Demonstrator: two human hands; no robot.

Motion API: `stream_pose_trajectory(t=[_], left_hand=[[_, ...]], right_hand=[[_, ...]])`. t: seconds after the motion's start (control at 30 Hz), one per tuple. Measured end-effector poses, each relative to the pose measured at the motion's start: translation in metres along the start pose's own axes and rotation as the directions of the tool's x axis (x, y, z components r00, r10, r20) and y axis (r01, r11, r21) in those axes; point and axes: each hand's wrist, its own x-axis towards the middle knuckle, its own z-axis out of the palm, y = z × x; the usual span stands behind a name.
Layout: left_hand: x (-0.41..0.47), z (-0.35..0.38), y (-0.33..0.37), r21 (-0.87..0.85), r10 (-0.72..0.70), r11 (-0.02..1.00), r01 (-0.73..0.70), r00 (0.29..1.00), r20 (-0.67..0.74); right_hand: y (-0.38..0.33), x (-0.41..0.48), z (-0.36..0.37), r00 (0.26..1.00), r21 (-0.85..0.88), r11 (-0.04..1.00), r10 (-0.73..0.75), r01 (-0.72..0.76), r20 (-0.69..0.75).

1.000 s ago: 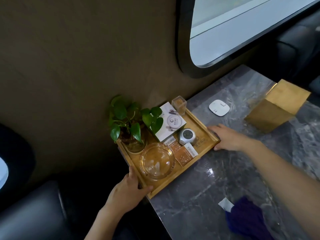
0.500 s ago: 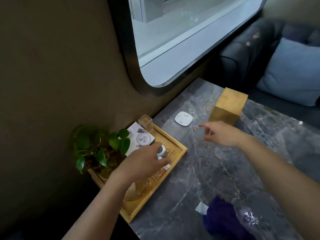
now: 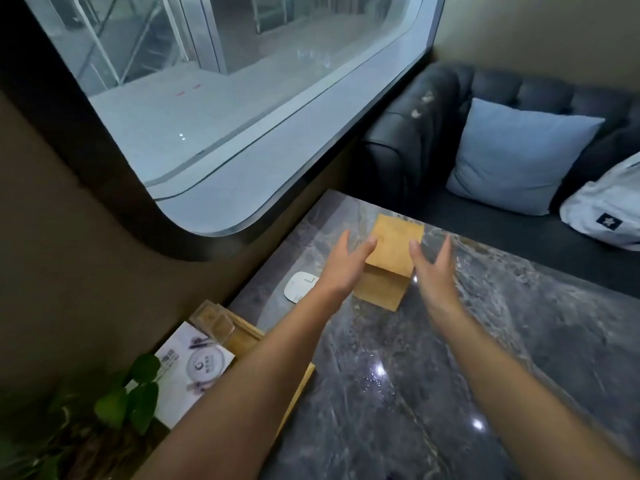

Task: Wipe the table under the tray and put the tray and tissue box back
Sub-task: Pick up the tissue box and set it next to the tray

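Observation:
The wooden tissue box [image 3: 393, 251] stands on the grey marble table [image 3: 433, 375] near its far edge. My left hand [image 3: 346, 263] is spread open at the box's left side, and my right hand [image 3: 433, 268] is spread open at its right side. Neither hand grips the box. The wooden tray [image 3: 247, 337] rests at the table's left end against the wall, partly hidden by my left forearm. It carries a white card [image 3: 194, 368], a small clear box [image 3: 213, 322] and a green plant [image 3: 128, 400].
A white flat device [image 3: 298, 285] lies on the table between the tray and the tissue box. Beyond the table stands a dark sofa [image 3: 433, 133] with a light blue cushion [image 3: 516, 157] and a white bag [image 3: 609, 206]. A large window [image 3: 207, 98] fills the wall.
Both hands let go of the tray and moved forward to the tissue box, one on each side. The view tilted up, and the purple cloth dropped out of sight.

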Motion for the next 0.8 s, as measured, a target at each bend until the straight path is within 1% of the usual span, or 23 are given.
stream_pose_trajectory(t=[0.07,0.13,0.2,0.3,0.37,0.43,0.5,0.53,0.57,0.63,0.7,0.8], left_hand=[[0.016,0.010,-0.007,-0.051,-0.098,0.994,0.100,0.994,0.052],[0.026,0.019,-0.012,-0.095,-0.157,0.982,0.166,0.983,0.092],[0.032,0.026,-0.016,-0.145,-0.185,0.969,0.199,0.977,0.107],[0.036,0.028,-0.018,-0.177,-0.207,0.960,0.216,0.976,0.064],[0.038,0.024,-0.020,-0.244,-0.252,0.935,0.260,0.966,0.062],[0.034,0.019,-0.021,-0.328,-0.299,0.893,0.307,0.951,0.076],[0.031,0.014,-0.026,-0.402,-0.349,0.841,0.362,0.931,0.107],[0.030,0.011,-0.031,-0.440,-0.360,0.816,0.375,0.925,0.122],[0.026,0.008,-0.034,-0.478,-0.368,0.790,0.385,0.920,0.133],[0.021,0.003,-0.042,-0.525,-0.386,0.748,0.406,0.910,0.153],[0.012,-0.004,-0.049,-0.532,-0.406,0.734,0.421,0.901,0.153],[0.001,-0.014,-0.059,-0.520,-0.438,0.743,0.421,0.894,0.097]], right_hand=[[0.012,0.007,0.006,0.989,0.118,0.984,0.120,-0.130,0.090],[0.021,0.012,0.012,0.972,0.207,0.958,0.167,-0.200,0.166],[0.025,0.014,0.020,0.967,0.277,0.935,0.174,-0.221,0.183],[0.025,0.010,0.030,0.973,0.293,0.933,0.171,-0.210,0.152],[0.020,0.003,0.033,0.980,0.269,0.947,0.138,-0.173,0.144],[0.015,-0.003,0.033,0.986,0.149,0.982,0.094,-0.114,0.139],[0.008,-0.011,0.032,0.987,-0.068,0.998,0.020,-0.009,0.159],[0.006,-0.015,0.031,0.983,-0.188,0.981,-0.020,0.054,0.181],[0.003,-0.020,0.031,0.977,-0.297,0.948,-0.057,0.117,0.205],[-0.004,-0.031,0.032,0.960,-0.450,0.864,-0.121,0.227,0.252],[-0.004,-0.041,0.037,0.943,-0.539,0.791,-0.142,0.290,0.300],[0.001,-0.060,0.049,0.931,-0.632,0.703,-0.121,0.326,0.346]])
